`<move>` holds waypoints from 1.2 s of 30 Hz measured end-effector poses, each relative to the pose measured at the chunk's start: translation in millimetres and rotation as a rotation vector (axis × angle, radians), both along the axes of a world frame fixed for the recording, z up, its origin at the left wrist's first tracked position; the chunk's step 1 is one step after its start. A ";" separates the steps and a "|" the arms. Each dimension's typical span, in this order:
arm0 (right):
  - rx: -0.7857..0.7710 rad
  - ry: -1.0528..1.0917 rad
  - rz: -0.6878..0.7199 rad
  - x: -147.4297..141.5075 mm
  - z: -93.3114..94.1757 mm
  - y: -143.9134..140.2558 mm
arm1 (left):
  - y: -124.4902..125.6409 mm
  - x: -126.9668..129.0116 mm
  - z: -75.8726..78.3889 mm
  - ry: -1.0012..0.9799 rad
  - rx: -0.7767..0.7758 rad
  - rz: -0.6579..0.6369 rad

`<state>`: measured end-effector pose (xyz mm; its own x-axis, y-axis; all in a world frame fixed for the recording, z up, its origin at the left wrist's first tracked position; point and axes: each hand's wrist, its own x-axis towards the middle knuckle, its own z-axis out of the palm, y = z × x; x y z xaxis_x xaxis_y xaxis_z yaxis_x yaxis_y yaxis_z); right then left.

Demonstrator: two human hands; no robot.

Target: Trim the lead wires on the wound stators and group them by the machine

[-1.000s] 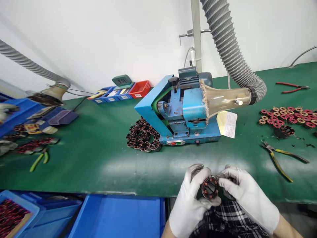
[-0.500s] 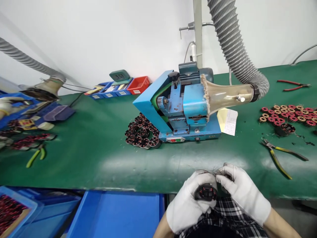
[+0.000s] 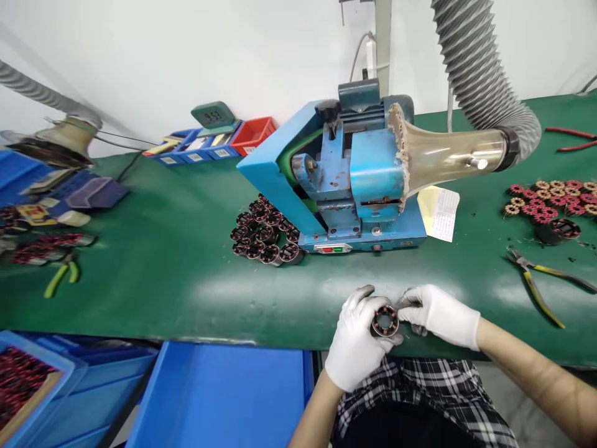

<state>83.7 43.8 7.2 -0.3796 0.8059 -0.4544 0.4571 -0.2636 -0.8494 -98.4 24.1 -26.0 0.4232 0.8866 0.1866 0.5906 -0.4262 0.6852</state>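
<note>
Probably stiff and fairly dense, best gripped around the outside: dark, copper-wound metal ring [image 3: 385, 333], held in white-gloved left hand [image 3: 354, 342] over green surface [image 3: 224, 305], beside white-gloved right hand [image 3: 441, 316], pinched narrow, contents unclear.

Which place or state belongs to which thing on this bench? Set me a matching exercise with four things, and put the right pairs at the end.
Things:
1. ring-shaped part
2. white paper sheet
3. red bin
4. yellow-handled pliers

Places and states:
A. lying on the green bench with handles spread apart
B. held in the gloved left hand
C. next to the row of blue bins
D. by the right end of the blue machine

Right pairs: 1-B, 2-D, 3-C, 4-A
</note>
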 end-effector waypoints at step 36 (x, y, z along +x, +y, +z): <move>1.023 -0.517 0.008 4.2 -11.4 -44.8 | 3.9 4.0 3.5 0.041 0.086 0.011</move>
<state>87.9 -1.0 -4.3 -0.3449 0.8861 0.3096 0.8126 0.4470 -0.3739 -94.4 28.0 -22.5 0.4223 0.8726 0.2454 0.6223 -0.4760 0.6215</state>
